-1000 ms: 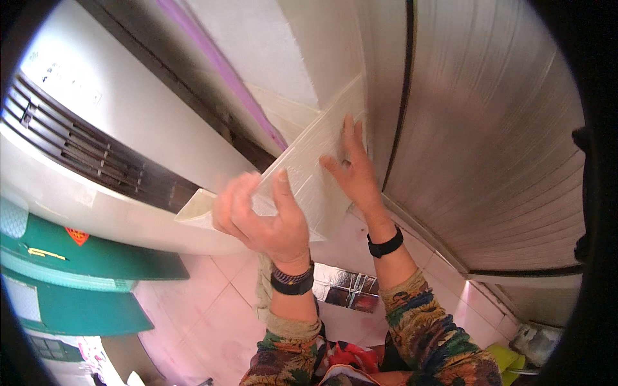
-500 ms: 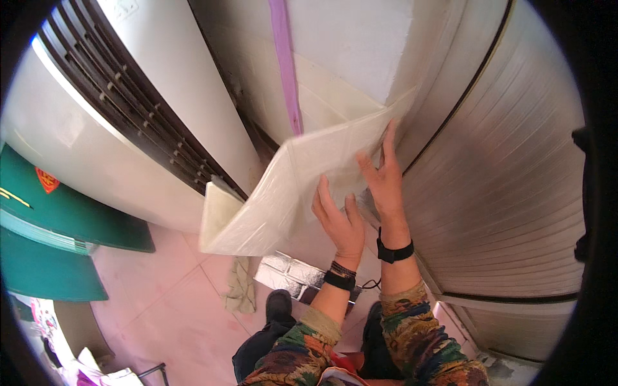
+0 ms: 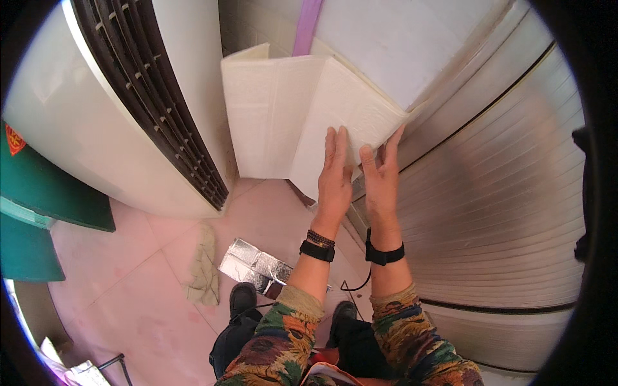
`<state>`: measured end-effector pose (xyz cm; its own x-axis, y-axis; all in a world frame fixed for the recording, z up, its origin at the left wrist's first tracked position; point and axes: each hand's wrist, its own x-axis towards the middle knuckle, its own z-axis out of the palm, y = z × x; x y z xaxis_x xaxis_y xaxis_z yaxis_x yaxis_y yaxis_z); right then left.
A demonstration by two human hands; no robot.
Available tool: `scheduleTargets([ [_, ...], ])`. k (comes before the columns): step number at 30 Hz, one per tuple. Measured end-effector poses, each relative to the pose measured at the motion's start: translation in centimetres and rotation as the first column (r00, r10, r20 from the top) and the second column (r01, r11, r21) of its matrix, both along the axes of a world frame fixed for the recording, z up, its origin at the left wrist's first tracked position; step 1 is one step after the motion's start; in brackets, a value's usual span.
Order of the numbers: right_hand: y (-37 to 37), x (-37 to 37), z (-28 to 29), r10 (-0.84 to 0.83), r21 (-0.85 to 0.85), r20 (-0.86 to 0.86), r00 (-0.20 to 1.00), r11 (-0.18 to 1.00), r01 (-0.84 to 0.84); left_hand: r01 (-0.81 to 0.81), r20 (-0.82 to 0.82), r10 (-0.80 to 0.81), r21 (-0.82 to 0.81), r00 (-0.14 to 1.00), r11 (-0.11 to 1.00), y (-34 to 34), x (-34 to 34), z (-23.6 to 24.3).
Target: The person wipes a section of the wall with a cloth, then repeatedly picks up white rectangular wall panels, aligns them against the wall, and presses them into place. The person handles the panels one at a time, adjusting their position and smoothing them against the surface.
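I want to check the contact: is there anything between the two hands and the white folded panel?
Nothing visible: the left hand and the right hand both lie flat, directly on the white panel.

Pink tiled floor (image 3: pixel 129 270), faint joints crossing it. Lying on it, a crumpled beige rag (image 3: pixel 205 265), stretched lengthwise near the foot of the tall white air conditioner (image 3: pixel 96 128) standing on the tiles. Just beside the rag, a shiny silver foil pack (image 3: pixel 252 265), flat on the tiles, its near edge next to a black shoe (image 3: pixel 243 298). A second black shoe (image 3: pixel 344 312) planted further right, a thin black cable (image 3: pixel 358 283) curling on the tiles close by. Along the left edge, a green board (image 3: pixel 38 193).
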<state>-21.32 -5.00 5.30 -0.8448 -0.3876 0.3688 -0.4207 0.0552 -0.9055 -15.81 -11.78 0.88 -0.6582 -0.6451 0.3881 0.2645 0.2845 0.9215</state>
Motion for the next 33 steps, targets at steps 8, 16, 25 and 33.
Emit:
scheduleTargets([
  [8,-0.7,-0.3,-0.8,0.014,0.005,-0.044,0.999,1.0,-0.014,0.01,-0.127,-0.011,-0.012,0.992,1.0,1.2,-2.6,-1.2],
  [16,-0.9,-0.3,0.1,-0.11,0.319,-0.211,0.971,0.931,0.175,-0.093,-0.174,0.085,-0.036,0.981,0.995,2.0,-3.8,-2.6],
  [25,-1.2,-0.3,0.4,-0.155,0.442,-0.146,0.977,0.874,0.204,-0.296,0.19,0.242,0.347,0.952,0.89,5.5,-5.2,-7.2],
  [33,-1.1,-1.2,-0.6,-0.157,0.418,-0.174,0.972,0.882,0.217,-0.117,0.103,0.077,0.471,0.992,0.874,1.2,-4.5,-8.2],
])
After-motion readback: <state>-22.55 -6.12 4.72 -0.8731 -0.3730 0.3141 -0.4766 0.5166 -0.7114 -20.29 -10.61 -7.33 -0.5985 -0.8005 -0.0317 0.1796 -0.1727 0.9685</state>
